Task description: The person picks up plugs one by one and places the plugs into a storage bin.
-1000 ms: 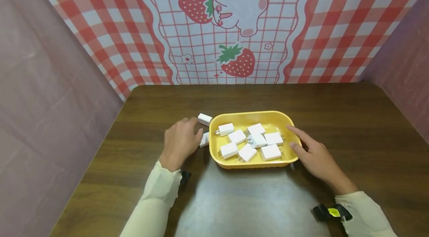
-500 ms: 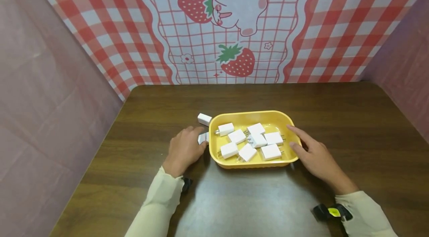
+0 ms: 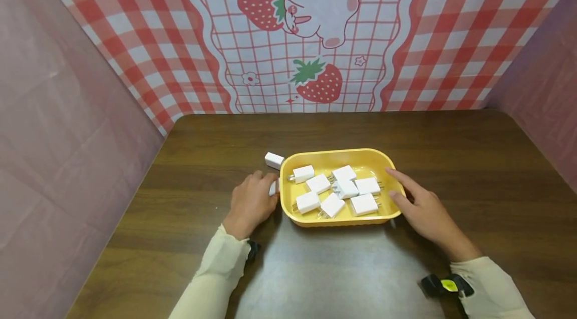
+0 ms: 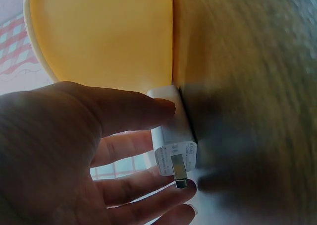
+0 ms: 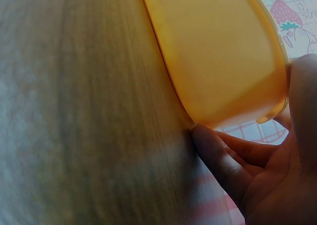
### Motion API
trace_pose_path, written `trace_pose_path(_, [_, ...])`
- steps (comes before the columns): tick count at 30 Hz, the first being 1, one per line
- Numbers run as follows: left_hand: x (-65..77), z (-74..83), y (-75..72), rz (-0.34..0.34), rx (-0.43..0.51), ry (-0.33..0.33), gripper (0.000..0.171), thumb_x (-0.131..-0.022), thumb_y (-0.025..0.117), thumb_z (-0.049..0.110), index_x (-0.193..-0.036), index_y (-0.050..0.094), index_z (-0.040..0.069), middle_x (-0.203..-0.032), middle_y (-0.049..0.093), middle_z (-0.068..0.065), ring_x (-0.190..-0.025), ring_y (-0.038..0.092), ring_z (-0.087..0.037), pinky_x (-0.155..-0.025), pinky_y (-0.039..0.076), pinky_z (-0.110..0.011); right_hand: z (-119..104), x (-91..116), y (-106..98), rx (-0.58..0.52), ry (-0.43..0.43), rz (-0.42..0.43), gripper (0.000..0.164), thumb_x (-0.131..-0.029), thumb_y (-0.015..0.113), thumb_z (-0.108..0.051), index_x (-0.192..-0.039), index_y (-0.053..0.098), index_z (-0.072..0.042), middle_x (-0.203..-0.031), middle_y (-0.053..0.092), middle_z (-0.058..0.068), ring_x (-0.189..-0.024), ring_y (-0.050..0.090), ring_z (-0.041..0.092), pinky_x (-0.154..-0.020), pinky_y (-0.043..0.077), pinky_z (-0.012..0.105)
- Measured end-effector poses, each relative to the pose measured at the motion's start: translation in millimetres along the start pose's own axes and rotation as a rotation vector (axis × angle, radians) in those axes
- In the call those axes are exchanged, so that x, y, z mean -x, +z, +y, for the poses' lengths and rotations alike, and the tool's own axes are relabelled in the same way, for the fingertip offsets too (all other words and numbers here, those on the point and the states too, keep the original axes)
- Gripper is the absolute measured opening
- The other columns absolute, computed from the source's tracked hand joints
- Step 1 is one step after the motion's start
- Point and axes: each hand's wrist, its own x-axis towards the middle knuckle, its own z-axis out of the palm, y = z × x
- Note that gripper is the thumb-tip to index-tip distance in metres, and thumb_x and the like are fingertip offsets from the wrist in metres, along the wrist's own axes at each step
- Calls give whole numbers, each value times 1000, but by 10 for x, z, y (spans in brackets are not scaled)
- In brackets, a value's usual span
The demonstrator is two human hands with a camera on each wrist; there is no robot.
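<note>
My left hand (image 3: 253,204) pinches a white charger plug (image 4: 173,131) between thumb and fingers, just outside the left end of a yellow plastic basket (image 3: 367,160). In the left wrist view its end face with small print and a flat metal prong faces the camera; in the head view the hand hides most of it. My right hand (image 3: 425,214) holds the basket's right end, one fingertip over the rim and the thumb lower down. Several white charger plugs (image 3: 308,202) lie loose inside the basket, their prongs pointing different ways.
Another white charger (image 3: 274,160) lies on the brown wooden table (image 3: 212,148), close to the basket's back left corner. Behind the table hangs a red checked cloth (image 3: 149,33) with strawberries, and pinkish cloth (image 3: 67,108) flanks the left side.
My left hand has come from above the two loose chargers down onto the nearer one, shifting slightly right and toward me, and now grips it. The right hand and basket stay in place.
</note>
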Motion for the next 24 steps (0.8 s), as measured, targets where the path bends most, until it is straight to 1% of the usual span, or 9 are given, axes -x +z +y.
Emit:
trace_pose_path(8, [-21, 20, 16, -17, 1, -32, 35, -88, 73, 31, -119, 71, 14, -109, 69, -7, -98, 65, -30, -73, 54, -51, -22, 2, 2, 2, -2, 0, 57, -105, 49, -34, -158, 33, -20, -153, 38, 25, -131, 42, 46, -100, 34, 70])
trace_pose_path(12, [-27, 21, 20, -24, -2, -44, 34, -88, 73, 31, -117, 71, 13, -109, 70, -6, -97, 65, -29, -74, 54, -51, -24, -4, 3, 4, -5, 0, 57, -105, 49, -34, -158, 33, -20, -153, 38, 25, -131, 42, 46, -100, 34, 70])
trace_pose_path(17, [-22, 11, 27, -14, -8, -36, 32, -88, 75, 31, -114, 72, 12, -106, 71, -5, -94, 66, -28, -72, 54, -50, -19, -12, 3, 9, -6, 0, 57, -105, 49, -35, -158, 33, -21, -153, 38, 25, -132, 42, 47, -100, 33, 70])
trace_pose_path(24, [-13, -3, 34, 20, -34, -9, 27, -87, 76, 31, -105, 71, 12, -95, 69, -5, -85, 66, -28, -65, 52, -48, -17, -2, -3, 3, 6, 0, 57, -105, 49, -35, -158, 33, -22, -154, 37, 24, -134, 39, 48, -101, 32, 70])
